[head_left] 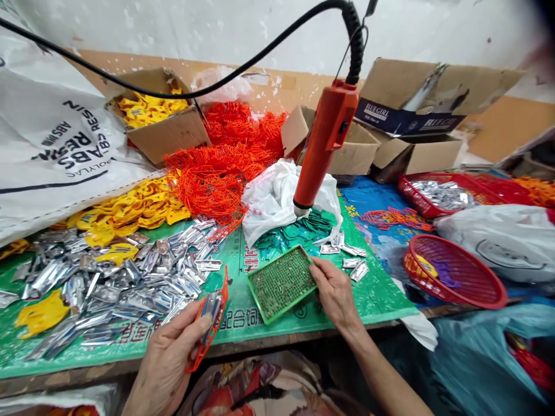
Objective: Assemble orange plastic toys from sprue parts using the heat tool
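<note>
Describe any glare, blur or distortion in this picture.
Head view: bright glints on the silver metal pieces; head view: dark, blurred shape in the upper right corner; head view: left hand and right hand look fairly sharp; head view: round red basket seems stretched.

The left hand (167, 352) grips an orange frame (225, 284) together with metal plates (212, 301); the right hand (338, 289) holds a green tray (286, 307) by its right edge. A red driver (321, 144) — tip down — hangs from a black cable (243, 75) above the tray. At left, a loose pile of metal clips (139, 289) lies before yellow parts (139, 202) and an orange heap (217, 173); at right, a round red basket (477, 274) sits near a cloudy bag (503, 245).
</note>
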The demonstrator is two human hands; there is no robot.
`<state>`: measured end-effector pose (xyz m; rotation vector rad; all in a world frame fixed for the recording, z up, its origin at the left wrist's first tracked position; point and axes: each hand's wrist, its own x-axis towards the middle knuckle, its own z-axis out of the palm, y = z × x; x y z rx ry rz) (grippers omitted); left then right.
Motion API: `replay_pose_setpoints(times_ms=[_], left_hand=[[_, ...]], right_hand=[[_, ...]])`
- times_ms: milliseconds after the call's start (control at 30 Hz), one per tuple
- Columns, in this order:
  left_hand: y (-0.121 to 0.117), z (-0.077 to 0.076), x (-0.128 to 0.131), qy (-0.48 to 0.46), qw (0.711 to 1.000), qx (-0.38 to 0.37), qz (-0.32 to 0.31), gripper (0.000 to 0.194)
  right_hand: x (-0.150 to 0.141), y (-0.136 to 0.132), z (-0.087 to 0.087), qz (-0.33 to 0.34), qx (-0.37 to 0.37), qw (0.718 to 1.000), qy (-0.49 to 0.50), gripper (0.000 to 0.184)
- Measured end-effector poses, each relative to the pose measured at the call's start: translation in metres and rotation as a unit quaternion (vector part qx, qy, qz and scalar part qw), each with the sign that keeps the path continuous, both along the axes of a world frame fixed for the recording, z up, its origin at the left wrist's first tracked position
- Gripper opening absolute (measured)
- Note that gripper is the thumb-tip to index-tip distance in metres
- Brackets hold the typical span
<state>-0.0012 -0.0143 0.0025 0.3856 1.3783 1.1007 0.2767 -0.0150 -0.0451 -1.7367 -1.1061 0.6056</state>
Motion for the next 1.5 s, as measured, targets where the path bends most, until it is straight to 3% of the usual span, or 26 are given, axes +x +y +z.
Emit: replay_pose_setpoints(times_ms=[367,733,1133,1500], left_hand=[[-0.0025,-0.0036,-0.003,-0.012,1.0,0.011,-0.007,0.035],[-0.0022,-0.0045,-0.0037,0.008,1.0,0.016,-0.013,0.037],[-0.0014,-0.0028,0.0004,0.007,0.999,0.021,-0.04,0.036],[-0.0045,-0.0065,-0.0041,0.038,0.996,0.035,-0.077,0.036]], right_hand=[[0.0017,-0.0031,-0.0005,-0.027,-0.03,0.997,0.063,0.043],[-0.005,-0.0008,-0.0014,-0.01,-0.048,0.989,0.141,0.04],[-0.001,-0.0018,-0.0025,-0.051,-0.039,0.988,0.138,0.041],[-0.0065,0.0012,-0.0042,-0.029,-0.031,0.986,0.162,0.037]])
